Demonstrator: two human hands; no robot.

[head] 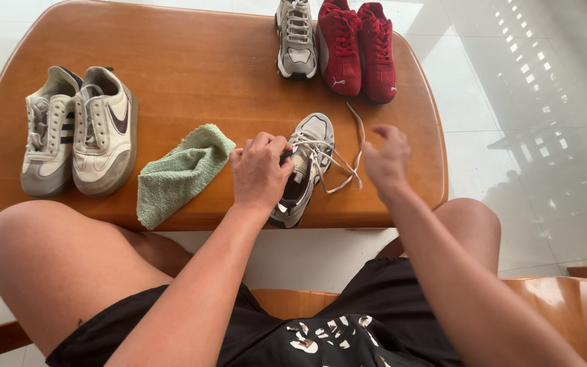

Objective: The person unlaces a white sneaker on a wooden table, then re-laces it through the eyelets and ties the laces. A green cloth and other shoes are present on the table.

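Note:
A grey and white sneaker lies at the near edge of the wooden table, toe pointing away from me. My left hand rests on its opening and grips the tongue and collar. My right hand hovers just right of the shoe with fingers loosely curled. A white lace loops out toward it; whether the fingers pinch the lace is unclear. A green cloth lies crumpled just left of my left hand.
A pair of worn white sneakers stands at the table's left. At the far edge sit a matching grey sneaker and a pair of red sneakers. My bare knees frame the near edge. White tiled floor lies to the right.

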